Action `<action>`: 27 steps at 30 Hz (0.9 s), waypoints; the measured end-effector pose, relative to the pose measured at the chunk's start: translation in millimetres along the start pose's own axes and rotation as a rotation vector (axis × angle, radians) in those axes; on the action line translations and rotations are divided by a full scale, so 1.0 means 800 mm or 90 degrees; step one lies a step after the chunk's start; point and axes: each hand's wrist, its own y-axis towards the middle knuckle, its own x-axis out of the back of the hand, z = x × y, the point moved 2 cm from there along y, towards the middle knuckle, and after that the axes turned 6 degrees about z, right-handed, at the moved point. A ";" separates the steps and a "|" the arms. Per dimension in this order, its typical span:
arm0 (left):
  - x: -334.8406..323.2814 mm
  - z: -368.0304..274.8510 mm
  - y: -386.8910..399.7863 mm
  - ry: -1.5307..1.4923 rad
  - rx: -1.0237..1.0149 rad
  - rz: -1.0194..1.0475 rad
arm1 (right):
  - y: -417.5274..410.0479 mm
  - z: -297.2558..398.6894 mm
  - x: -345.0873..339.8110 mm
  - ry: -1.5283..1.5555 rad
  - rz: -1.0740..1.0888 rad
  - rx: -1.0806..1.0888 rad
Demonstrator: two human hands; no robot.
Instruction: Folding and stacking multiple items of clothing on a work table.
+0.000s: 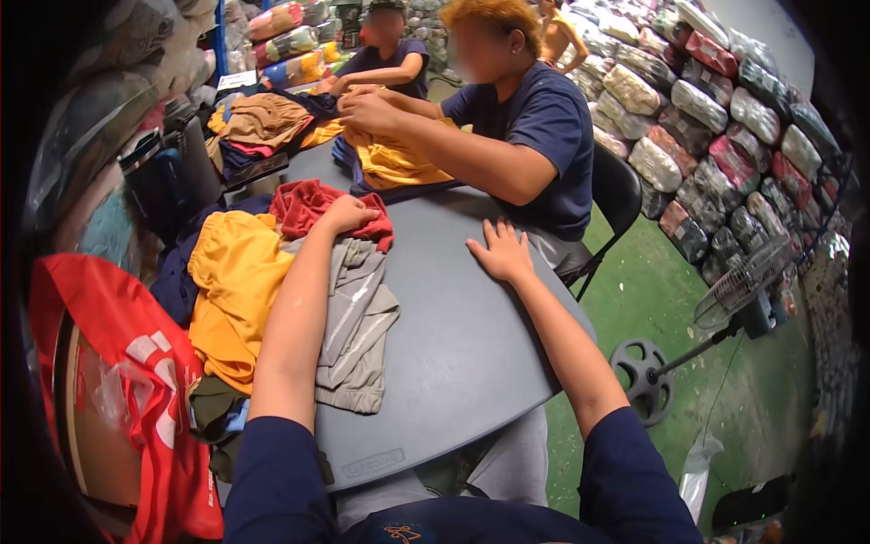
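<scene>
My left hand (350, 215) rests on a crumpled red garment (299, 204) at the far end of a clothes pile; its fingers are curled, and whether they grip the cloth is hard to tell. Nearer me, grey garments (357, 306) lie partly under my left forearm. Left of that arm is a yellow garment with a gathered waistband (238, 265), with dark blue cloth (177, 275) beside it. My right hand (501, 251) lies flat with fingers spread on the grey folding table (448, 326), near its right edge, holding nothing.
Across the table a seated person (530, 129) handles yellow garments (394, 160); another person (401, 61) sits beyond. A dark tumbler (156, 177) and a red bag (170, 387) are at left. A fan (741, 285) stands at right. Wrapped bundles (700, 102) are stacked behind.
</scene>
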 end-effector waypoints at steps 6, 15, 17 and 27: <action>-0.003 -0.007 -0.005 0.291 -0.088 -0.012 | -0.010 0.012 0.015 -0.018 0.001 -0.071; 0.081 -0.124 -0.087 0.310 -0.037 0.164 | -0.070 -0.099 0.032 0.077 0.031 -0.204; 0.122 -0.181 -0.168 0.199 -0.152 0.048 | -0.071 -0.156 0.029 0.110 0.047 -0.248; 0.223 -0.058 -0.276 0.367 0.322 -0.029 | -0.157 -0.160 0.020 0.156 0.045 -0.158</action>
